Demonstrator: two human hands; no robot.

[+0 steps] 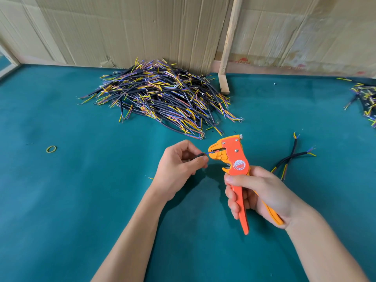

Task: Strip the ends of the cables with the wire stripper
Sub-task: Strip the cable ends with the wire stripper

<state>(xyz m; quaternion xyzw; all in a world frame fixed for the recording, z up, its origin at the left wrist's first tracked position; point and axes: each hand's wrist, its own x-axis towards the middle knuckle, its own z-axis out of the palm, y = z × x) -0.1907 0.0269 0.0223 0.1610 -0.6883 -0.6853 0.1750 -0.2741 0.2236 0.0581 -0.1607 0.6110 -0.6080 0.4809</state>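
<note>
The cable [200, 156], a short black-sheathed length with thin coloured cores at its tip, was pinched between thumb and fingertips of the left hand [179, 169], above the middle of the green worktop [61, 200], with a core fed into the mouth of the wire stripper [230, 159]. It looked light and limp, so the hold sat best on the black sheath just behind the cores, where it was stiffest; the fine cores would likely bend or nick if squeezed. The right hand [256, 196] was curled around both orange handles, which stood apart, and the mouth appeared not yet clamped, though that was hard to tell. The tool seemed light plastic with metal rivets, and the smooth handles could slip without a firm squeeze. A round red-and-white label on its body carried writing too small to read. Toward the far edge, against the cardboard wall [142, 27], lay a large pile of cables [162, 94]; two crossed cables [291, 159] lay toward the right edge, more cables [364, 98] at the far right corner, and a yellow rubber band [51, 148] toward the left edge.
</note>
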